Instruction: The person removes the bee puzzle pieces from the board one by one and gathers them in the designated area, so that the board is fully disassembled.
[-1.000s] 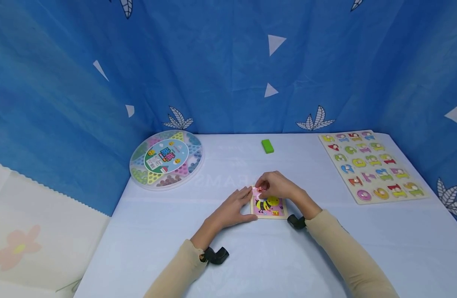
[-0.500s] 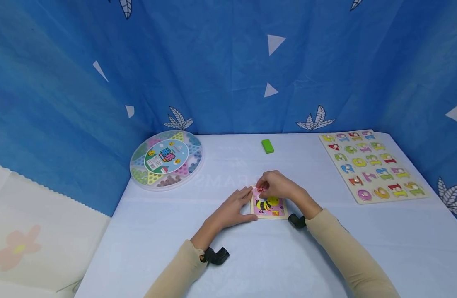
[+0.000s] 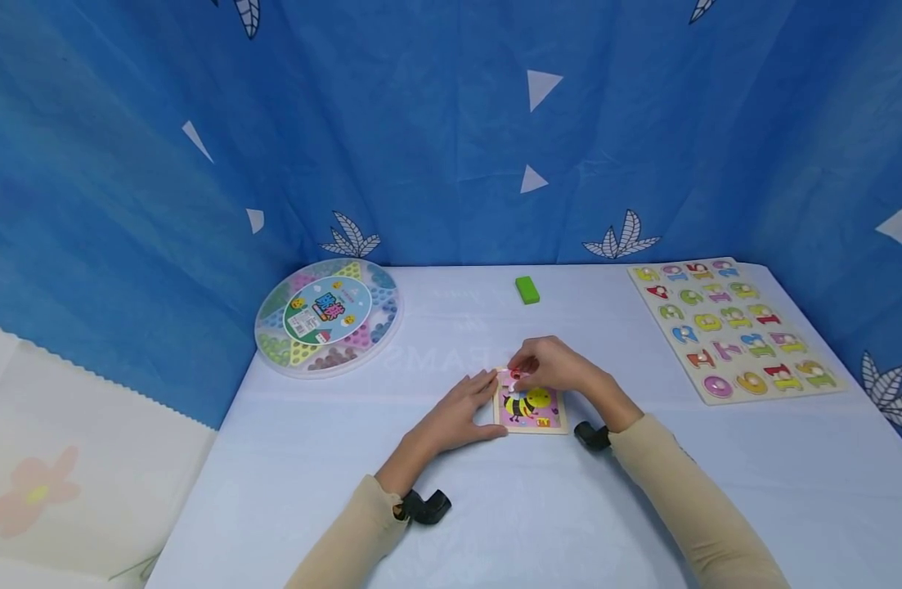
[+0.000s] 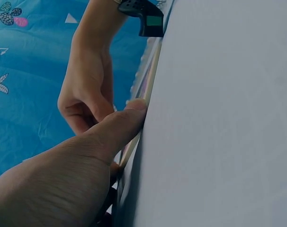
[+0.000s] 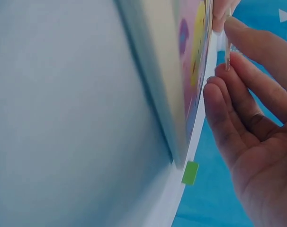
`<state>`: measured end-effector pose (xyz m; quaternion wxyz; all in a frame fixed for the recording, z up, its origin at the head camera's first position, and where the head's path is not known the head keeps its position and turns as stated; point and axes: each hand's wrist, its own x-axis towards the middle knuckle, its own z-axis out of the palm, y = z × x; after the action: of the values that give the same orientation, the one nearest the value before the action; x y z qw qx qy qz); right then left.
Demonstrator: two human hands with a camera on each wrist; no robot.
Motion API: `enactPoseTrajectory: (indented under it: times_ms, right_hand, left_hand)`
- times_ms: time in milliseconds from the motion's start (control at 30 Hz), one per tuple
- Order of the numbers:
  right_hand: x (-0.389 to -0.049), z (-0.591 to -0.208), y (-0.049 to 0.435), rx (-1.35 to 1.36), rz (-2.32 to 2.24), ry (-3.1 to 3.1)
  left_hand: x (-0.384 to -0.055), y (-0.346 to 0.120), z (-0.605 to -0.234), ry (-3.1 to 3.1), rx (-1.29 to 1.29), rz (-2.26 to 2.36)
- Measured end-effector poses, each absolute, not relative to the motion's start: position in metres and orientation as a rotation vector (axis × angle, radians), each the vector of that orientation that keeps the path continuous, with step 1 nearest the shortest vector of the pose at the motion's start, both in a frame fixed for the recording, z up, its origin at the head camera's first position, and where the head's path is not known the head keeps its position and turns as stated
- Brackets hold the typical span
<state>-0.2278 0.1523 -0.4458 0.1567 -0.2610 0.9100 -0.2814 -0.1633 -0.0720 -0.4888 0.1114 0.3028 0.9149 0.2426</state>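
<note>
A small square wooden jigsaw puzzle [image 3: 565,419] with a yellow-and-black bee on pink lies flat on the table, its pale rim toward me. My left hand [image 3: 459,413] rests against its left side, fingers stretched along that edge and thumb at the near left corner. In the left wrist view the thumb touches the board's edge. Over the puzzle's upper left part, my right hand [image 3: 557,366] pinches a thin puzzle piece [image 5: 228,59] between thumb and fingertips. Some red print shows on it in the head view. The right hand covers the puzzle's far right part.
A green block [image 3: 527,290] lies beyond the puzzle. To the far left is a round Chinese checkers set [image 3: 327,315] under a clear lid. A number peg board [image 3: 733,331] lies at the right. Blue curtains [image 3: 451,131] stand behind the table [image 3: 495,507].
My right hand has shifted slightly to the right over the puzzle with the piece still in its pinch. The left hand stays in place on the puzzle's left side.
</note>
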Motion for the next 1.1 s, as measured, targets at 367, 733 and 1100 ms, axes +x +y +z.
enactPoseTrajectory:
  times_ms: [367, 733, 1100]
  right_hand:
    - [-0.224, -0.441, 0.176, -0.587, -0.896, 2.595]
    - [-0.218, -0.444, 0.208, -0.534, -0.927, 2.648]
    - [-0.214, -0.448, 0.236, -0.514, -0.931, 2.671]
  left_hand:
    - [-0.164, -0.071, -0.486, 2.691, 0.896, 0.713]
    - [-0.162, -0.071, -0.484, 2.680, 0.872, 0.721]
    - [-0.162, -0.071, -0.486, 2.675, 0.876, 0.733]
